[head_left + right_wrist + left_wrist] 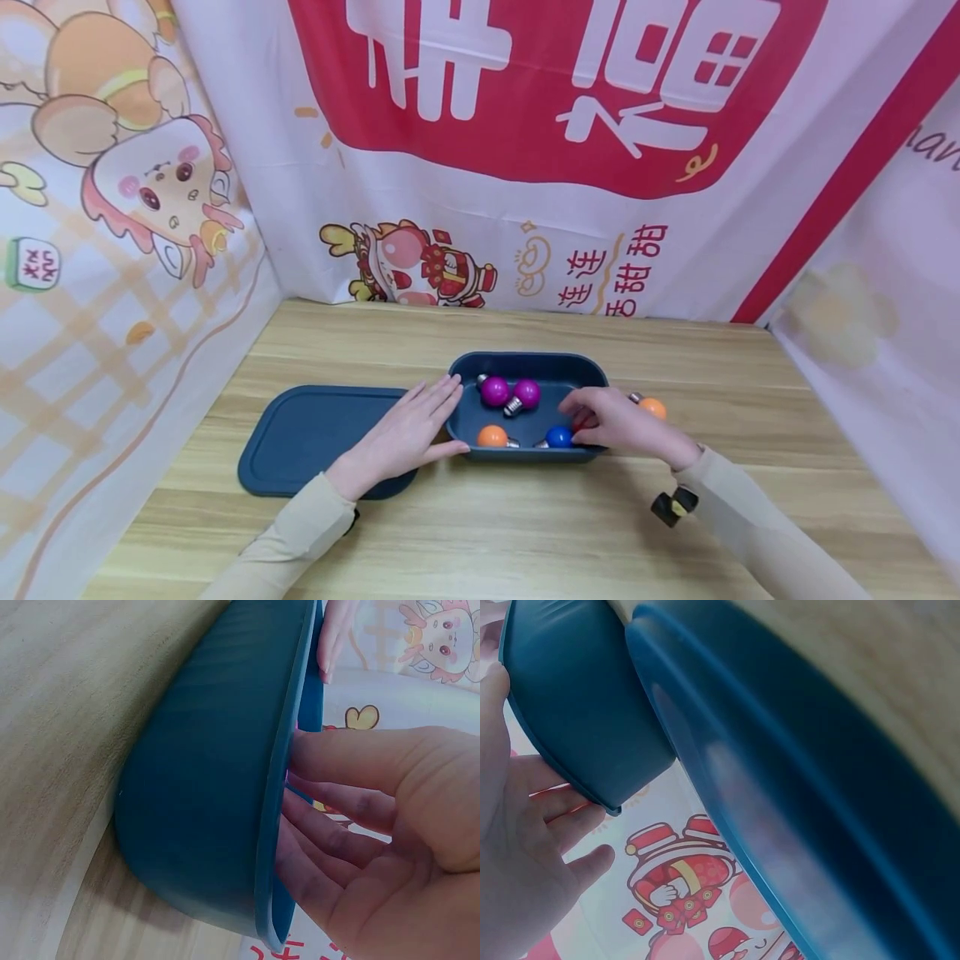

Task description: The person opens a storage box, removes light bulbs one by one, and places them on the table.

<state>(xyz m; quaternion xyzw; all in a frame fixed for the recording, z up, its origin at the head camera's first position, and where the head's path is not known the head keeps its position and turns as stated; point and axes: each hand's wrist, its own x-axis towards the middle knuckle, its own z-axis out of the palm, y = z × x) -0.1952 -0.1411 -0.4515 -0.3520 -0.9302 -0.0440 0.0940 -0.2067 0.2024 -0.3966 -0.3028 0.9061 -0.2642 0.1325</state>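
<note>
Dark blue oblong plastic box point(525, 456), dark blue flat plastic lid point(307, 437), tan streaked wood-grain tabletop point(495, 533).
Between left fingers point(432, 403) and right fingers point(579, 398): two purple round bulbs point(527, 393), silver metal bases; orange round bulb point(492, 436). By right thumb: blue round bulb point(559, 437). At right fingertips: red bulb point(578, 424), mostly hidden. Beyond fingers: white cloth point(450, 187), red panel, white characters.

Cloth-walled tabletop booth; wider room type can't be told.
Wood-grain table point(480, 533) enclosed on three sides: wrinkled back cloth point(495, 196) with red panel point(540, 108) and big white characters point(463, 87), left sheet point(112, 350) with cartoon figure point(168, 179) and orange checks, right sheet point(900, 400) with pale flower point(836, 317).
</note>
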